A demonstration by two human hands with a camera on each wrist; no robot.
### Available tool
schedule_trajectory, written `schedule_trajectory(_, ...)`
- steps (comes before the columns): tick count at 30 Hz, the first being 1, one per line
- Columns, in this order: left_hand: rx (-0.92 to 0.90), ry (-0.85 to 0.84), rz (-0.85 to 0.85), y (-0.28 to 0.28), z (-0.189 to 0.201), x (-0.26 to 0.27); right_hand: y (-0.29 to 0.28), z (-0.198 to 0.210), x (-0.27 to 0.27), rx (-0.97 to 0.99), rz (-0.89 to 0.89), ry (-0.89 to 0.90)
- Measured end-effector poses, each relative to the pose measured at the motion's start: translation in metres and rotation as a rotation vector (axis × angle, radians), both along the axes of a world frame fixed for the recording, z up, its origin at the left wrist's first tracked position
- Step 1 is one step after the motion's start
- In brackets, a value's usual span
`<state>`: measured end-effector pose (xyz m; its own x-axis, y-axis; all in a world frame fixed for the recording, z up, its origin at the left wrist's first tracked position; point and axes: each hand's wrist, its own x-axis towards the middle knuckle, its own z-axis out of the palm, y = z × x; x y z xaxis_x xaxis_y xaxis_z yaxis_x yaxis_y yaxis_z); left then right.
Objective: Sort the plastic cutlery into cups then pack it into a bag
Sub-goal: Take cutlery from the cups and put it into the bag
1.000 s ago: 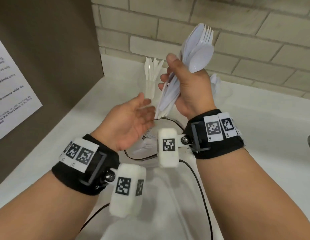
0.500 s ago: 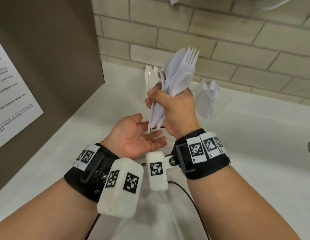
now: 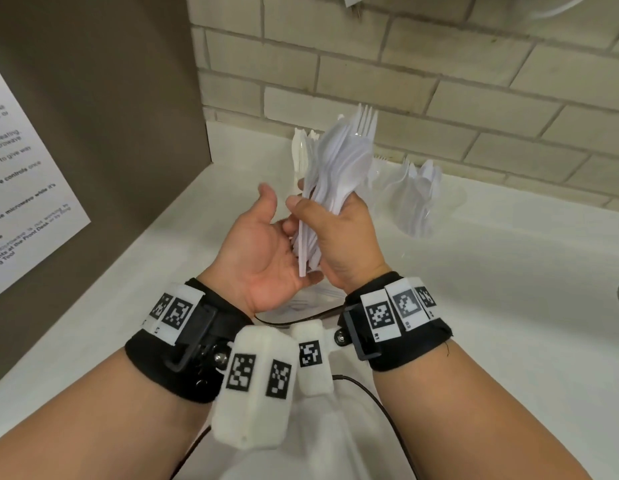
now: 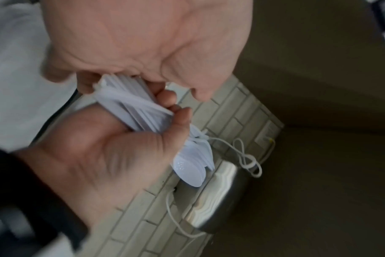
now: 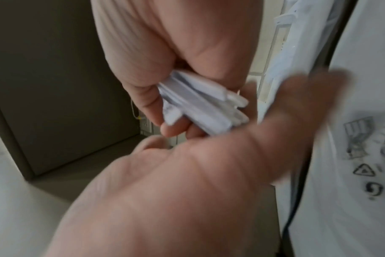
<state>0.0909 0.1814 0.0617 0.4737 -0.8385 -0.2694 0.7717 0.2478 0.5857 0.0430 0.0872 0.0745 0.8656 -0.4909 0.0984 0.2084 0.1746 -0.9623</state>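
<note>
Nearest the camera, two forearms reach in over a white counter (image 3: 509, 306), each wearing a black wrist band with printed marker tags; a thin black cable (image 3: 387, 407) trails under them. Just beyond, the left hand (image 3: 256, 251) lies palm up with its fingers loosely spread and gripping nothing; the handle ends of the cutlery touch its palm and fingers. The right hand (image 3: 339, 237) is wrapped tight round a bundle of white plastic cutlery (image 3: 339, 164), fingers and thumb curled about the handles; the bundle stands nearly upright, tilted a little to the right, with spoon bowls and fork tines at the top. Under the hands lies a clear plastic bag (image 3: 301, 306) with white pieces inside; how many, I cannot tell. Farther back, a clear cup of knives (image 3: 301, 150) stands partly hidden behind the bundle; to its right a second clear cup of spoons (image 3: 419, 195) stands apart on the counter. Behind all runs a pale brick wall (image 3: 439, 81); at the left, a brown panel carries a printed notice (image 3: 24, 188).
</note>
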Motion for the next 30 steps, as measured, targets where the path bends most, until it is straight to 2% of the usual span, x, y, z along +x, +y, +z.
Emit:
schedule_trajectory(3,0.106,-0.492,0.038,0.006,0.004,0.002,-0.004,0.003,-0.004,-0.015,0.050,0.031)
schedule_trajectory(5,0.204,-0.728,0.052,0.005,0.008,0.003,-0.001,0.000,-0.005,-0.231,0.108,0.128)
schedule_trajectory(6,0.265,-0.772,0.076,0.004,0.010,0.002,0.003,-0.003,-0.005,-0.390,0.124,0.185)
schedule_trajectory(8,0.362,-0.747,0.188,-0.002,0.010,0.001,0.010,-0.009,-0.003,-0.569,0.130,0.259)
schedule_trajectory(11,0.431,-0.658,0.295,-0.009,0.008,0.001,0.011,-0.012,-0.004,-0.571,0.092,0.298)
schedule_trajectory(13,0.446,-0.645,0.282,-0.008,0.008,0.002,0.007,-0.013,-0.004,-0.601,0.100,0.318)
schedule_trajectory(15,0.346,-0.632,0.234,-0.004,0.011,0.005,0.002,-0.012,-0.004,-0.600,0.166,0.347)
schedule_trajectory(18,0.190,-0.587,0.176,-0.001,0.011,0.009,-0.001,-0.011,-0.005,-0.497,0.331,0.328)
schedule_trajectory(20,0.229,-0.587,0.190,-0.004,0.011,0.008,0.000,-0.011,-0.002,-0.556,0.236,0.340)
schedule_trajectory(23,0.363,-0.650,0.224,-0.013,0.009,0.002,-0.003,-0.014,0.008,-0.980,-0.014,0.458)
schedule_trajectory(25,0.377,-0.633,0.261,-0.017,0.008,0.002,-0.001,-0.019,0.010,-1.121,-0.081,0.519)
schedule_trajectory(27,0.365,-0.536,0.296,-0.018,0.007,0.006,0.001,-0.022,0.007,-1.124,-0.054,0.502)
schedule_trajectory(30,0.249,-0.439,0.224,-0.012,0.002,0.018,-0.002,-0.017,0.002,-1.010,0.074,0.451)
